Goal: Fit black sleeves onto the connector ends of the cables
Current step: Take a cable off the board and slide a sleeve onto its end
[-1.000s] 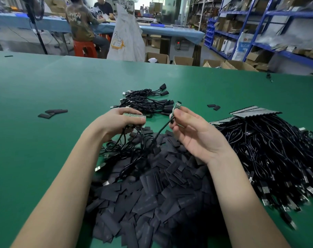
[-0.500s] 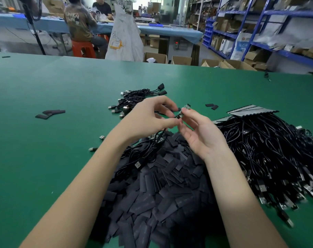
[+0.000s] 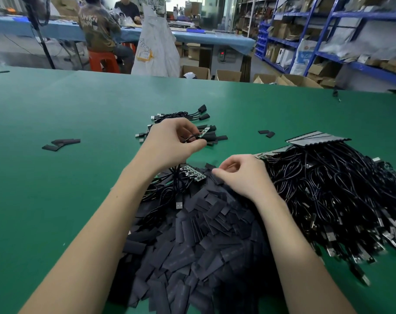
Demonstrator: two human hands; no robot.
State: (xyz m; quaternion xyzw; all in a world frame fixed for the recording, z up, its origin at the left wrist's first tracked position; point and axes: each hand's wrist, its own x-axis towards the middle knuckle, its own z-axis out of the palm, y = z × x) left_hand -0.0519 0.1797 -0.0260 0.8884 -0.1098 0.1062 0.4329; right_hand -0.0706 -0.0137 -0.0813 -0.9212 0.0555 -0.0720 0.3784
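Observation:
My left hand (image 3: 173, 145) is raised over the table and pinches a black cable just behind its small green circuit-board connector end (image 3: 204, 133), which points to the right. Lower down, my right hand (image 3: 241, 175) has its fingers curled, and thumb and forefinger pinch a flat black sleeve (image 3: 217, 177) at the top of the big sleeve pile (image 3: 204, 245). Under my left wrist lies a bunch of cables with bare board ends (image 3: 192, 174).
A large heap of unsleeved cables (image 3: 339, 200) fills the right side, with grey bags (image 3: 317, 141) on its far edge. Sleeved cables (image 3: 192, 115) lie beyond my left hand. Loose sleeves (image 3: 61, 143) sit at the left on the green table (image 3: 56, 200). People work at a far bench.
My right hand let go of the connector end and dropped to the sleeve pile. My left hand now holds that cable alone and has lifted it slightly away.

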